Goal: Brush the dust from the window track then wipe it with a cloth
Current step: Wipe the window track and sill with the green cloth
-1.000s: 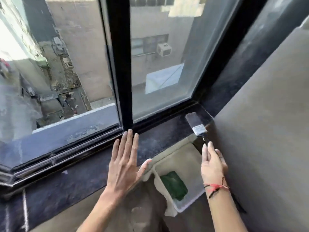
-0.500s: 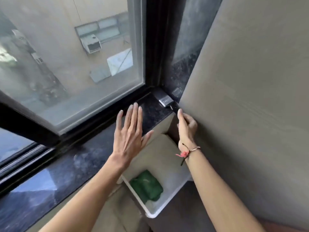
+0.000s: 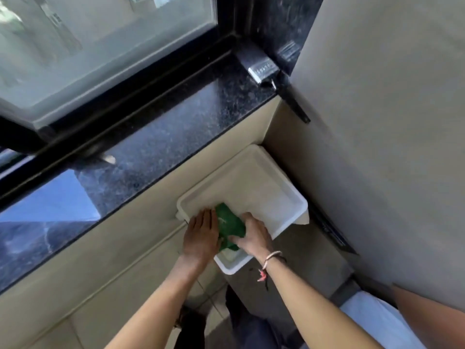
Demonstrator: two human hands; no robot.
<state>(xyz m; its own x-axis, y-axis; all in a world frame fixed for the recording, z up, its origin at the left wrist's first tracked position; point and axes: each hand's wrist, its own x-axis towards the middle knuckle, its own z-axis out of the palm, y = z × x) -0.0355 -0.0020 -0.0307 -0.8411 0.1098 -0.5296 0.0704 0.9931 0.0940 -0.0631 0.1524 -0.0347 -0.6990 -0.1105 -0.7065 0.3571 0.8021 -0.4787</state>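
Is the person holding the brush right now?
No, the brush lies alone on the sill corner while both hands, left hand and right hand, are on the green cloth.

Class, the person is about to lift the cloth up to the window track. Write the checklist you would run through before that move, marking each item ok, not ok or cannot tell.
1. Brush set down out of the hands: ok, it lies in the corner of the dark sill.
2. Green cloth reached: ok, it lies in the white tray between both hands.
3. Right hand gripping the cloth: ok, fingers curl over its edge.
4. Left hand gripping the cloth: cannot tell, it lies flat against it.
5. Dust cleared from the window track: cannot tell, too dark and blurred.
6. Cloth damp or dry: cannot tell.
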